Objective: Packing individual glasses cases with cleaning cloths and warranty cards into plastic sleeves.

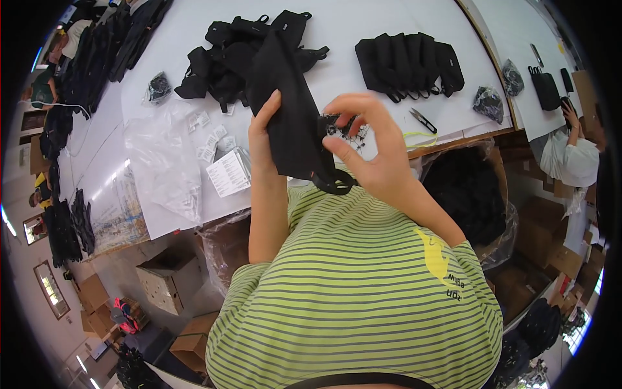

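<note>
I see the black fabric pouch (291,123) held up over the near edge of the worktop (363,19), hanging tilted between both hands. Left hand (262,133) grips its left edge, fingers flat behind the cloth, thumb side forward. Right hand (369,149) pinches something small and dark at the pouch's right edge, looks like a strap end or tag cluster (340,126), can't resolve which. A loop strap (334,181) dangles from the bottom. Progress, my read: a neat row of black pouches (409,65) lies to the right, probably finished; a loose heap of black pouches (233,55) sits behind the held one, probably still to do, so roughly mid-batch. Thread snips (423,120) lie just right of the hands, small paper tags (210,139) and a clear plastic bag (165,159) to the left.
</note>
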The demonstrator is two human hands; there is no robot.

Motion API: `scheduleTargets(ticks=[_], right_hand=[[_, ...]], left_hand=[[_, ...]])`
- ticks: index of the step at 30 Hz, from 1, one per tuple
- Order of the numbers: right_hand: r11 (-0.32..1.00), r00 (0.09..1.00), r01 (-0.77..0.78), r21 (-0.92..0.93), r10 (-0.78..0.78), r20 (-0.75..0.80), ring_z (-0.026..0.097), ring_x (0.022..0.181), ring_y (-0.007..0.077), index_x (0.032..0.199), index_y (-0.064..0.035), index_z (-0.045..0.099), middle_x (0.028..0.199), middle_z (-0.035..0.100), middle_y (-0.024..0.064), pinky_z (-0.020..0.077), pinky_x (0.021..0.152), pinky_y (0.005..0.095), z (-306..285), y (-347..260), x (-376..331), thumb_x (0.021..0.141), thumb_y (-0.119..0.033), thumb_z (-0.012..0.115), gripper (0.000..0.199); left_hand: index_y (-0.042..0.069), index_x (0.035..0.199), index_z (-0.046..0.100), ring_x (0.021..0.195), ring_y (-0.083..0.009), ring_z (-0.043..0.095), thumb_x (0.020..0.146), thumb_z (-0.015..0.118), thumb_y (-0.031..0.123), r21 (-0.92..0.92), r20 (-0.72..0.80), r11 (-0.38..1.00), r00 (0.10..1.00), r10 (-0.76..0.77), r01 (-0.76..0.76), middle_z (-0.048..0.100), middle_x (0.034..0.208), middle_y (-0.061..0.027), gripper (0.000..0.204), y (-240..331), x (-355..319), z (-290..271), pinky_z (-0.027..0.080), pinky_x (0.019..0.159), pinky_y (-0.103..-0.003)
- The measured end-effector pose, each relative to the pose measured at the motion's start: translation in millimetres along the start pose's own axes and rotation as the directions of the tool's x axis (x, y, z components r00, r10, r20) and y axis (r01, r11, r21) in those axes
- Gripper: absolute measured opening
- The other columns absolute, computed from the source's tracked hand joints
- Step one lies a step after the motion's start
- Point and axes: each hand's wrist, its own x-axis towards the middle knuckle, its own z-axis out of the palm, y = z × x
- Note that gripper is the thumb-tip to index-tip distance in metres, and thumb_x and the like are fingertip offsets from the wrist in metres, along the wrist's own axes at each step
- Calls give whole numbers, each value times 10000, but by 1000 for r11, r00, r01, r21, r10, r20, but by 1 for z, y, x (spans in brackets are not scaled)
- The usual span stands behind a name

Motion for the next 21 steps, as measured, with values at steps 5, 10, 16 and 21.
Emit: scheduleTargets(ticks=[5, 10, 16, 21], right_hand=[[969, 991, 51, -241, -78, -105, 530, 818, 183, 1069, -86, 548, 1059, 526, 84, 417, 694, 274, -11, 8, -9, 736, -139, 730, 384], [964, 988, -148, -221, 153, 3, 560, 752, 210, 1177, -70, 496, 938, 586, 108, 449, 682, 286, -8, 18, -12, 763, -206, 720, 490], [954, 971, -220, -206, 234, 48, 589, 702, 212, 1163, -71, 536, 812, 622, 120, 475, 673, 286, -16, 23, -20, 795, -149, 688, 406], [957, 969, -233, -175, 244, 46, 601, 715, 201, 1131, -87, 572, 820, 628, 110, 478, 642, 283, -18, 23, -24, 782, -123, 698, 373]], left_hand=[[10, 1096, 584, 830, -215, 653, 932, 502, 330, 81, -160, 968, 956, 246, -236, 656, 973, -100, 369, -10, -2, 6, 546, 735, -327], [29, 1178, 527, 985, -204, 606, 944, 485, 368, 68, -74, 978, 977, 202, -197, 601, 1123, -85, 414, -22, -10, 14, 497, 859, -328], [27, 1094, 538, 895, -105, 577, 897, 601, 152, 448, 59, 742, 845, 532, -498, 597, 1000, -52, 242, -14, 10, -16, 443, 785, -214], [27, 1072, 561, 767, -53, 533, 897, 597, 88, 694, 149, 497, 779, 609, -521, 605, 869, -12, 189, -9, 14, -40, 419, 697, -175]])
